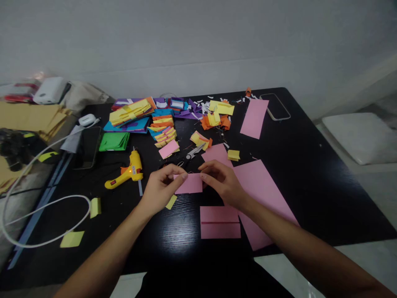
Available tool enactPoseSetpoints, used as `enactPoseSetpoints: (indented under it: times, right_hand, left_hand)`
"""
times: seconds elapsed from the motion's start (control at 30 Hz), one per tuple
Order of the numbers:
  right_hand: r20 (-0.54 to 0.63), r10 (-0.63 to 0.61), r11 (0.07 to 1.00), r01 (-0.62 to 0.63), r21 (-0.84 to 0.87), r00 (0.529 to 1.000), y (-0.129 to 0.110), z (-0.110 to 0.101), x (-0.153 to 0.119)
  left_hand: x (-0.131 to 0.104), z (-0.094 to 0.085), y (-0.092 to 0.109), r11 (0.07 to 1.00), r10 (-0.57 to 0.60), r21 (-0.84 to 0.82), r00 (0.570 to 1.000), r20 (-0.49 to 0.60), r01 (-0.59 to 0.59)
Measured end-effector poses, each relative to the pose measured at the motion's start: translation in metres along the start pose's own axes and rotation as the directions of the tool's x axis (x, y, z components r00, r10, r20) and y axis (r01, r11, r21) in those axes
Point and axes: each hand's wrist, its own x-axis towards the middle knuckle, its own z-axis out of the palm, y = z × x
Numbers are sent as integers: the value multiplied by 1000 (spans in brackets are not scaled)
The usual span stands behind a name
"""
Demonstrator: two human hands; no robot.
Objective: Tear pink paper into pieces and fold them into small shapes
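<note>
Head view: hands (pixel 189 184) pinch pink paper (pixel 190 184).

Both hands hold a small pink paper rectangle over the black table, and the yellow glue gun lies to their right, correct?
Only the side is wrong: the head view shows the yellow glue gun lying to their left. The left hand and right hand do hold the small pink paper rectangle over the black table.

Blk table (pixel 322 165), plain grey wall (pixel 198 45), pale floor (pixel 362 182), dim light
</note>
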Motion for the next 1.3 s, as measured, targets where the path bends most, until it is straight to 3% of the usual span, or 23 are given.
enactPoseSetpoints:
  times: [0.23,0.63,0.9,1.3]
  right_hand:
    - [-52,-48,997,44,-67,997,3,0,1]
    - [-29,-7,1000,7,17,1000,2,2,-1]
    - [-15,-9,1000,9,3,1000,6,5,-3]
    - [-66,-95,988,86,-131,993,7,3,-3]
  left_hand:
    - [0,5,-3,986,11,-167,996,86,3]
    - [2,6,-7,980,84,-188,993,81,-68]
    - [-1,5,-5,983,184,5,981,55,-185]
    - [-2,3,-5,881,409,207,904,123,-426]
